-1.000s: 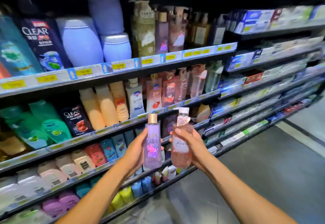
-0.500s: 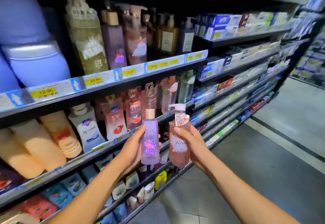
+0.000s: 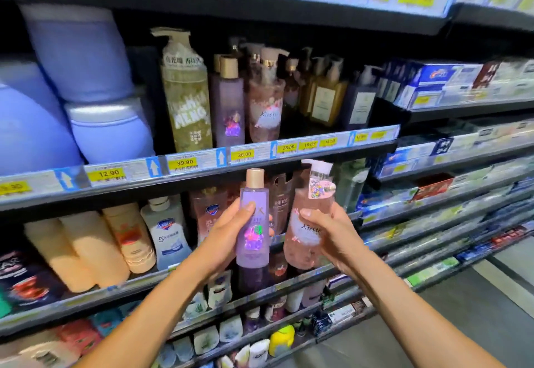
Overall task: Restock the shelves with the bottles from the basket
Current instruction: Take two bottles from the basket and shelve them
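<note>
2 grips: left hand [image 3: 226, 236] purple bottle [image 3: 254, 242], right hand [image 3: 333, 237] pink bottle [image 3: 303, 242].

purple bottle [image 3: 254, 249] is see-through tinted plastic, smooth and glossy, with a shiny holographic sticker and a satin gold cap [image 3: 255, 178]; pink bottle [image 3: 300, 243] same deal, clear glossy plastic, white plastic pump [image 3: 319, 169] wrapped in printed film; blue jugs [image 3: 78, 58] up top are opaque plastic, more matt, silvery sheen on one lid; peach bottles [image 3: 86, 249] look matt and smooth too; price tags [image 3: 185, 162] are yellow paper behind a glossy clear strip; shelf [image 3: 144, 191] edge is dark and matt, can't tell if metal; boxes [image 3: 439, 78] look like glossy card; floor [image 3: 491, 310] is smooth, dull grey
</note>
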Action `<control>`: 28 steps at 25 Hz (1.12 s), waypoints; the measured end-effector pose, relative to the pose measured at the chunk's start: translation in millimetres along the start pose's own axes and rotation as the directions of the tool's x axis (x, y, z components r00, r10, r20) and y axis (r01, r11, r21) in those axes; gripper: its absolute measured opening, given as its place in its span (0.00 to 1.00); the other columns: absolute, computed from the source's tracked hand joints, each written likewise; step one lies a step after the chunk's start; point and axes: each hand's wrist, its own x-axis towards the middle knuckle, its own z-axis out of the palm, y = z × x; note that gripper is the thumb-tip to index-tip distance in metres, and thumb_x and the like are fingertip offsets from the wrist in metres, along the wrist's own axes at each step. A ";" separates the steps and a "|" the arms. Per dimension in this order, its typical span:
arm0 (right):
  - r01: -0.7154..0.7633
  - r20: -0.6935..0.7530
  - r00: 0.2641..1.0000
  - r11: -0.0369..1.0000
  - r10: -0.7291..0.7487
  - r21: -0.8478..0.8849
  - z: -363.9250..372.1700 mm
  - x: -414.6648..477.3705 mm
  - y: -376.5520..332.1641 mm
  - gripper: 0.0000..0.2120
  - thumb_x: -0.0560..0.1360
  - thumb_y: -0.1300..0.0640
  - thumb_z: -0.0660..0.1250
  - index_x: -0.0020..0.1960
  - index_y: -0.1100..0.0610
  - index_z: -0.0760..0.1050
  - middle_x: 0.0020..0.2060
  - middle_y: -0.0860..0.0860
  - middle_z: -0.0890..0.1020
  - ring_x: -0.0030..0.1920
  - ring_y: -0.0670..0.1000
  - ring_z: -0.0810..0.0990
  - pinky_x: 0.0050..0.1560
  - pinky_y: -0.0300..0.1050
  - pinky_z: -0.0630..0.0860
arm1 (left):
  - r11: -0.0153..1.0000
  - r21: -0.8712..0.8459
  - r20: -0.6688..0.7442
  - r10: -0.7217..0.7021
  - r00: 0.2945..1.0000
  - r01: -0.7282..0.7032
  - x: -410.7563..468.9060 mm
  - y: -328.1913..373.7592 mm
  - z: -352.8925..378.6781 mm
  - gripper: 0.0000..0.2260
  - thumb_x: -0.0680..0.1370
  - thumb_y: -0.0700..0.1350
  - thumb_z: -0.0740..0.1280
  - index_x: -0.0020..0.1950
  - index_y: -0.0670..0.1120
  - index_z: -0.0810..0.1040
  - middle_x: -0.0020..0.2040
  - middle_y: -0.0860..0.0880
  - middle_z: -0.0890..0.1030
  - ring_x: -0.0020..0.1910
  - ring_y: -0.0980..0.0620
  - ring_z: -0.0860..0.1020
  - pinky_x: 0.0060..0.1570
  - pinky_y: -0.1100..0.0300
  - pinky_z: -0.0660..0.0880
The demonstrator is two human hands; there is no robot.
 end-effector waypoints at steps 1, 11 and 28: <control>0.005 0.044 0.999 1.000 -0.004 -0.011 1.9 6.9 -9.4 0.29 0.63 0.61 0.76 0.63 0.64 0.75 0.44 0.54 0.85 0.41 0.50 0.84 0.42 0.41 0.80 | 0.999 0.008 -0.010 0.041 0.999 -0.041 1.6 9.0 3.8 0.17 0.77 0.52 0.66 0.60 0.43 0.76 0.48 0.40 0.83 0.41 0.44 0.82 0.44 0.50 0.81; 0.388 0.359 0.879 0.909 -0.315 -0.152 31.0 69.5 -136.8 0.26 0.65 0.56 0.79 0.61 0.61 0.78 0.52 0.54 0.86 0.52 0.53 0.84 0.55 0.47 0.80 | 0.867 0.344 -0.155 0.431 0.889 -0.361 19.1 107.6 20.4 0.10 0.83 0.50 0.64 0.56 0.43 0.77 0.42 0.47 0.85 0.38 0.51 0.83 0.41 0.57 0.81; 0.617 0.494 0.758 0.714 -0.425 -0.332 36.2 131.2 -163.3 0.30 0.67 0.63 0.81 0.67 0.55 0.76 0.58 0.50 0.85 0.60 0.49 0.83 0.63 0.49 0.79 | 0.728 0.537 -0.221 0.608 0.762 -0.426 30.6 105.2 2.9 0.10 0.79 0.51 0.68 0.48 0.44 0.80 0.42 0.45 0.85 0.39 0.47 0.83 0.42 0.53 0.81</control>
